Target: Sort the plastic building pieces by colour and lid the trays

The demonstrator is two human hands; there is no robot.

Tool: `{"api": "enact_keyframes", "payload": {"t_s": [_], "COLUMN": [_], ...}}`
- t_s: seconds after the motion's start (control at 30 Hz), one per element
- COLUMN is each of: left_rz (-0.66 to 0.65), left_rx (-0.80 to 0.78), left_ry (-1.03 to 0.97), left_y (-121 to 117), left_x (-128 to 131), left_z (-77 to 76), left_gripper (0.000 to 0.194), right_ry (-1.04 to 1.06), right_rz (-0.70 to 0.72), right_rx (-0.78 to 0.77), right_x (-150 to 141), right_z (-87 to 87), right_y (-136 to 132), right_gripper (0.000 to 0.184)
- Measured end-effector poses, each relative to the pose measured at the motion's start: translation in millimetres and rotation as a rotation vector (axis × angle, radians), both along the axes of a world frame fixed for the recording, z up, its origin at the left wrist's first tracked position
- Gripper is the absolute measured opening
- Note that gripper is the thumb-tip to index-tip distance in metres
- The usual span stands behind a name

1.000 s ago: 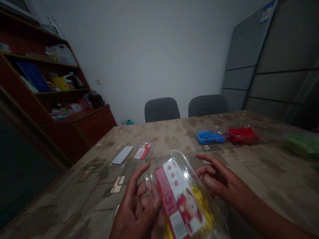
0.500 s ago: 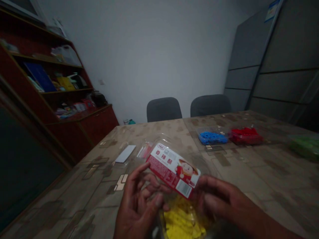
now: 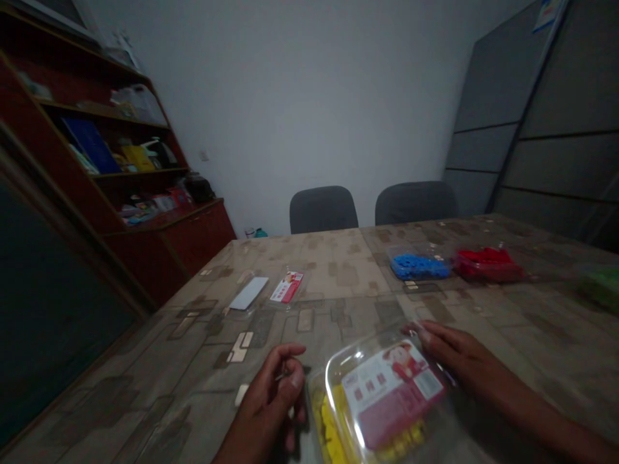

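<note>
Left hand [image 3: 271, 403], fingers loosely curled and holding nothing visible, rests beside a clear plastic tub [image 3: 309, 399] of yellow pieces [image 3: 331, 433] as the right hand [image 3: 459, 354] pinches a labelled, transparent lid [image 3: 391, 393] above, apparently being positioned, calling for aligned rims.

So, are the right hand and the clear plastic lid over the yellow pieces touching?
Touching. The head view shows the right hand with its fingers on the clear plastic lid, at its far right corner.
</note>
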State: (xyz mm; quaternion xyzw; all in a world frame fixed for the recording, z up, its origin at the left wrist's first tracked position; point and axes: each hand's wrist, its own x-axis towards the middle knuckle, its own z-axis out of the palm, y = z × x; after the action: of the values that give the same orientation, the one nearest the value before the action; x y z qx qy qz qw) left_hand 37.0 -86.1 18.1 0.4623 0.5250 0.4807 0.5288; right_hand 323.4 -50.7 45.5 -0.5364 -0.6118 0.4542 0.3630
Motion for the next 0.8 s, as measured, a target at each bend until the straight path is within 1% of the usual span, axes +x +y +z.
{"api": "enact_keyframes", "payload": {"t_s": [0.1, 0.2, 0.3, 0.43, 0.57, 0.67, 0.8], "left_rz": [-0.068, -0.113, -0.092, -0.090, -0.101, -0.104, -0.058], "left_rx": [-0.069, -0.114, -0.108, -0.113, -0.149, -0.177, -0.149], "left_ry": [-0.033, -0.027, -0.048, -0.111, -0.212, -0.194, -0.126], "left_y": [-7.3, -11.5, -13.3, -13.0, -11.4, -10.6, -9.5], "left_x": [6.3, 8.1, 8.7, 9.5, 9.2, 11.1, 16.1], "left_z": [-15.8, -20.3, -18.9, -16.5, -15.1, -13.1, -11.1], "left_gripper": [0.042, 0.044, 0.044, 0.041, 0.038, 0.038, 0.038], "right_ry": [-0.082, -0.143, -0.159, -0.170, -0.108, -0.092, -0.072], "right_rz": [-0.004, -0.023, -0.021, 0.015, 0.040, 0.031, 0.063], "right_rx": [0.059, 0.097, 0.124, 0.128, 0.039, -0.015, -0.054], "right_x": [-6.9, -10.8, -14.0, -19.6, -23.2, -24.4, -27.1], "right_z": [-12.0, -18.0, -21.8, -23.1, -22.3, -22.7, -21.5], "right_y": [-2.5, -3.6, -2.8, -0.8, -3.0, -5.7, -6.7], "right_gripper": [0.047, 0.050, 0.050, 0.053, 0.050, 0.051, 0.053]}}
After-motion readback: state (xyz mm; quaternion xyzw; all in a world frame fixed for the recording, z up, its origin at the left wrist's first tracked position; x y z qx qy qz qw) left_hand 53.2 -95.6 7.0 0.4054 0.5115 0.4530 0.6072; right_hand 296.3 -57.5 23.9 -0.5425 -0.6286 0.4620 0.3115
